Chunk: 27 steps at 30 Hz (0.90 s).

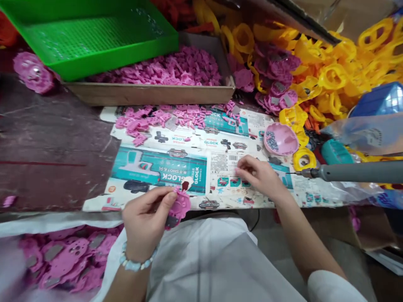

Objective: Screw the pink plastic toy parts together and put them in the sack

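My left hand [147, 218] pinches a pink plastic part [181, 205] between thumb and fingers at the table's front edge. The part is roundish with a ragged rim and has a dark grey patch at its lower end. My right hand [261, 176] hovers over the printed cardboard sheet [217, 201], fingers curled and tips drawn together; anything between them is too small to make out. Beyond both hands, small pink pieces [189, 117] lie in a loose pile. A pink bowl [281, 139] with tiny metal pieces, probably screws, stands beyond my right hand.
A grey electric screwdriver [355, 171] points in from the right. Behind the sheet, a green tray [116, 63] rests on a cardboard box [151, 93] of pink pieces. Yellow plastic parts [333, 75] heap up at the back right. A bag of pink parts [69, 260] sits lower left.
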Tool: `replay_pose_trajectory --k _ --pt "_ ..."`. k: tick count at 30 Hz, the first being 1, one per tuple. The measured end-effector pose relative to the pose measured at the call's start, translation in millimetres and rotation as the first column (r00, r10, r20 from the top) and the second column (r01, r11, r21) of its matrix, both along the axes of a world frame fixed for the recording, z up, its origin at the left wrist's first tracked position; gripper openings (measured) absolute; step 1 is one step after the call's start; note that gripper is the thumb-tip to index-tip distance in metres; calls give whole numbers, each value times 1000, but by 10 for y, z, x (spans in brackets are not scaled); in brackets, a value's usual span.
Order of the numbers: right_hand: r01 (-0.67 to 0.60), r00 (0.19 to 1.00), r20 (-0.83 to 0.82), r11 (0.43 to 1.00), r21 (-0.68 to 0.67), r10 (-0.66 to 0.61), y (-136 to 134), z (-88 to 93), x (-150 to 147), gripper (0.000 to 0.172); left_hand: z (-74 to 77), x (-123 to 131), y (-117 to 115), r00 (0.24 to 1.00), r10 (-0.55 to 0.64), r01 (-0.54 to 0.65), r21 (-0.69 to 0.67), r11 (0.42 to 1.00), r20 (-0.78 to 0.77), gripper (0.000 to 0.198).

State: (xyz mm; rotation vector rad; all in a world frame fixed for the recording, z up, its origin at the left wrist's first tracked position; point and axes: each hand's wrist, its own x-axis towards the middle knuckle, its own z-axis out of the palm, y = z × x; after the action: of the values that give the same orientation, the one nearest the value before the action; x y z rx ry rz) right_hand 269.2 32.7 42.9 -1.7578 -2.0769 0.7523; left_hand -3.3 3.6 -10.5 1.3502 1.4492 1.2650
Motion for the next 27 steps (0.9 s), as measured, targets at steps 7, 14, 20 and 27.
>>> replay_pose_trajectory --k 7,14,20,27 --pt "232 972 -18 941 248 -235 -333 -193 40 16 242 560 151 990 -91 114 -244 963 106 21" --pt "168 959 166 934 316 -228 -416 -211 -250 24 202 826 140 971 -139 193 -301 934 192 27" --pt "14 976 197 931 364 -91 -351 -207 -115 31 161 770 114 971 -171 219 -335 916 169 33" --pt "-22 1000 20 894 448 15 -298 -189 -5 16 165 754 91 960 -167 235 -328 915 223 29"
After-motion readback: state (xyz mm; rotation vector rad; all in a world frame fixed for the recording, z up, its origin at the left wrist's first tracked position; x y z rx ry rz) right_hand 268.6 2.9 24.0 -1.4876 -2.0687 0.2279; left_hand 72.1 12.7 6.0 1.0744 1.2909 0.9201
